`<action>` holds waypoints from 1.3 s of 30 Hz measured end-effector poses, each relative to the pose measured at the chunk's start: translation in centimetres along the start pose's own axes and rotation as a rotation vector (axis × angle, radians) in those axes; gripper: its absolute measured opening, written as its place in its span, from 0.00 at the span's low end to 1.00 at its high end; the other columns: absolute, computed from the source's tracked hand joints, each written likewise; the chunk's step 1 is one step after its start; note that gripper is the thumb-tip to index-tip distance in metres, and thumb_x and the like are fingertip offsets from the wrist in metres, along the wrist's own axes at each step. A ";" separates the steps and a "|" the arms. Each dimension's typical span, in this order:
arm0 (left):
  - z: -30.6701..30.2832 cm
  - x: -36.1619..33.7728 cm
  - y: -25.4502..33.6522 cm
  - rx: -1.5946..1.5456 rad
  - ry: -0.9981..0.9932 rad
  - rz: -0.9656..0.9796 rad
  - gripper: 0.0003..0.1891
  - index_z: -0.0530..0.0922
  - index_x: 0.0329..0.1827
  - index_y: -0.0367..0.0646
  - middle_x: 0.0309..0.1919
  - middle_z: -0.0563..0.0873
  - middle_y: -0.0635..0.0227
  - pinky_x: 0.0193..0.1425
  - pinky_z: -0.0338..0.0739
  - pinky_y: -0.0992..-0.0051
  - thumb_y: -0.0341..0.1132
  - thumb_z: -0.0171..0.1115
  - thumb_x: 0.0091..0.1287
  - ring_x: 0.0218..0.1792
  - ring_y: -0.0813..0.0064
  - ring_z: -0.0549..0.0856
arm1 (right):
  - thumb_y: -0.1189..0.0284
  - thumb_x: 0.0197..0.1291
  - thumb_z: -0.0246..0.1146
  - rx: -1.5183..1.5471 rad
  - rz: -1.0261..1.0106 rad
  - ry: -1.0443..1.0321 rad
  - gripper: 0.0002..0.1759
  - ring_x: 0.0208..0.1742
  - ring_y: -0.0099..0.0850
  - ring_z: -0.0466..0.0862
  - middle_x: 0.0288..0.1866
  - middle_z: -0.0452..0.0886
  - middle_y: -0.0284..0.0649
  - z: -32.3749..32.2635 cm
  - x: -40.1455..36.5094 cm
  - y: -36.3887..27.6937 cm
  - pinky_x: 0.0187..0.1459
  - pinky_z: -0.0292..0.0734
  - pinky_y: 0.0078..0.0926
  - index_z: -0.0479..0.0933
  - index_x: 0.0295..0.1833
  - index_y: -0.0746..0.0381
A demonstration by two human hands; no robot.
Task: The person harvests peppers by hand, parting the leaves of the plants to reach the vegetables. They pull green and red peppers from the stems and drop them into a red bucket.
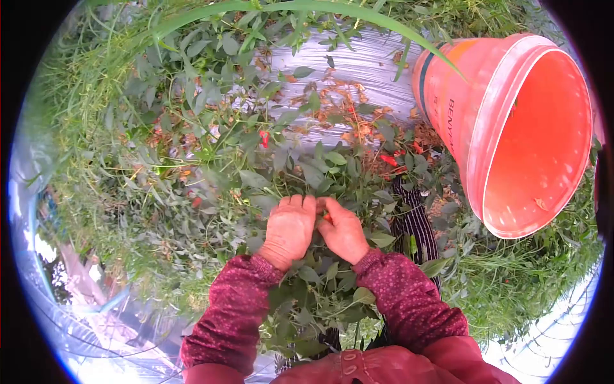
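Note:
Both hands are together among the leafy pepper plants (313, 174). My left hand (288, 225) shows its back, with the fingers curled down into the leaves and their tips hidden. Against it, my right hand (342, 232) pinches with thumb and forefinger, and a small orange-red bit of a pepper (327, 217) shows between them. A red pepper (265, 138) hangs in the foliage beyond my left hand. Another red pepper (388, 159) lies low among leaves, up and right of my right hand.
A large red bucket (441, 96) lies tipped at the right, its mouth facing me. Silvery plastic film (358, 57) with dry brown leaves covers the ground ahead. Dark striped trouser fabric (416, 221) shows between the plants. A long grass blade (345, 9) arches across the top.

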State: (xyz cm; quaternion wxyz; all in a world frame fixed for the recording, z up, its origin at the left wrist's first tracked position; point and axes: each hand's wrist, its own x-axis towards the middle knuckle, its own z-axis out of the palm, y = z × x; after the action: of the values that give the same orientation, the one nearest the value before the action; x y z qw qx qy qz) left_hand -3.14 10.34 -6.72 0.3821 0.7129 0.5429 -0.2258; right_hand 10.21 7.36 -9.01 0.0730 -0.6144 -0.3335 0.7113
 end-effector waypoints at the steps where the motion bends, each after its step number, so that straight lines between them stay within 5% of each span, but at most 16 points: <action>1: -0.3 -0.1 -0.2 0.044 -0.010 0.025 0.12 0.74 0.40 0.41 0.35 0.78 0.61 0.42 0.77 0.66 0.31 0.59 0.53 0.40 0.61 0.80 | 0.78 0.51 0.57 -0.043 0.010 -0.044 0.19 0.44 0.43 0.80 0.42 0.81 0.39 -0.1 0.0 -0.2 0.44 0.75 0.37 0.70 0.51 0.55; 5: -1.5 -0.9 0.8 0.048 0.048 -0.031 0.17 0.73 0.46 0.38 0.36 0.79 0.57 0.39 0.77 0.64 0.32 0.62 0.53 0.35 0.55 0.81 | 0.79 0.51 0.57 -0.027 -0.039 -0.062 0.22 0.46 0.42 0.80 0.45 0.80 0.37 0.0 0.3 -0.5 0.45 0.75 0.36 0.71 0.54 0.54; 7: -2.5 -1.3 1.4 -0.071 0.055 -0.126 0.19 0.72 0.47 0.37 0.36 0.80 0.54 0.35 0.78 0.63 0.32 0.64 0.52 0.33 0.53 0.82 | 0.80 0.50 0.58 -0.032 -0.292 -0.012 0.23 0.46 0.42 0.80 0.47 0.79 0.37 0.6 0.7 0.5 0.46 0.75 0.36 0.73 0.55 0.54; 10: -2.7 -1.8 0.3 -0.231 0.105 -0.091 0.22 0.71 0.51 0.36 0.33 0.80 0.54 0.34 0.78 0.62 0.32 0.62 0.51 0.30 0.53 0.83 | 0.80 0.48 0.59 -0.085 -0.308 -0.180 0.24 0.47 0.41 0.80 0.46 0.79 0.36 0.2 0.6 0.5 0.46 0.75 0.36 0.75 0.55 0.54; 15: -4.0 -2.3 0.5 -0.292 0.038 -0.154 0.21 0.72 0.50 0.38 0.33 0.83 0.53 0.37 0.79 0.61 0.33 0.63 0.53 0.32 0.53 0.84 | 0.77 0.46 0.61 -0.167 -0.354 -0.178 0.19 0.42 0.40 0.80 0.40 0.77 0.36 0.4 0.6 0.1 0.45 0.74 0.37 0.77 0.47 0.54; 17: -5.4 -2.8 1.0 -0.788 -0.145 -0.117 0.18 0.74 0.49 0.43 0.33 0.84 0.55 0.40 0.80 0.64 0.33 0.62 0.54 0.33 0.54 0.85 | 0.76 0.46 0.62 -0.287 -0.442 -0.160 0.16 0.41 0.38 0.79 0.38 0.77 0.36 0.7 0.7 0.3 0.44 0.73 0.37 0.77 0.44 0.53; 18: -6.2 -3.2 2.7 -0.791 -0.174 -0.123 0.11 0.77 0.41 0.40 0.28 0.83 0.66 0.40 0.78 0.73 0.26 0.56 0.55 0.31 0.74 0.84 | 0.76 0.46 0.62 -0.286 -0.438 -0.160 0.16 0.41 0.38 0.79 0.38 0.77 0.36 1.1 0.6 0.8 0.44 0.73 0.37 0.77 0.44 0.53; 20: -5.0 -2.0 1.5 -0.870 0.102 -0.026 0.12 0.77 0.43 0.40 0.30 0.82 0.69 0.34 0.77 0.75 0.28 0.56 0.56 0.29 0.76 0.83 | 0.75 0.46 0.63 -0.300 -0.402 -0.100 0.18 0.42 0.37 0.79 0.37 0.77 0.35 2.1 0.6 1.6 0.44 0.72 0.37 0.78 0.47 0.51; 24: -5.6 2.9 -4.5 -1.127 0.099 -0.597 0.15 0.76 0.49 0.38 0.34 0.81 0.68 0.23 0.70 0.82 0.33 0.53 0.60 0.22 0.80 0.77 | 0.75 0.47 0.62 -0.348 -0.397 -0.142 0.22 0.42 0.38 0.79 0.35 0.76 0.36 1.4 0.4 -0.4 0.46 0.73 0.36 0.78 0.52 0.50; 29: -1.4 8.0 -7.3 -1.254 0.336 -0.859 0.15 0.73 0.49 0.34 0.32 0.80 0.68 0.23 0.72 0.79 0.34 0.53 0.62 0.23 0.79 0.77 | 0.76 0.47 0.63 -0.385 -0.380 -0.126 0.23 0.43 0.38 0.79 0.36 0.76 0.35 1.8 0.2 -0.8 0.47 0.73 0.36 0.77 0.52 0.50; 32: -0.4 9.7 -7.2 -1.321 0.371 -0.984 0.19 0.72 0.52 0.36 0.33 0.80 0.68 0.23 0.72 0.79 0.38 0.56 0.62 0.23 0.79 0.76 | 0.77 0.46 0.64 -0.397 -0.362 -0.125 0.25 0.43 0.38 0.79 0.37 0.77 0.35 1.8 0.3 -0.8 0.47 0.74 0.36 0.76 0.53 0.50; 39: 0.7 8.7 -6.4 -1.422 0.488 -0.931 0.23 0.67 0.59 0.41 0.31 0.79 0.69 0.21 0.71 0.80 0.39 0.60 0.64 0.19 0.82 0.74 | 0.76 0.46 0.64 -0.400 -0.355 -0.132 0.25 0.43 0.39 0.79 0.38 0.77 0.36 1.7 0.4 -1.0 0.46 0.74 0.36 0.76 0.54 0.51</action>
State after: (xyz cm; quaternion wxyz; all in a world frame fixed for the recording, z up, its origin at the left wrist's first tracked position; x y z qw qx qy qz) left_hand -6.39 15.76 -15.51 0.4777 0.0414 0.8565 0.1912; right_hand 8.29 7.67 -8.74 0.0519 -0.5007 -0.5737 0.6461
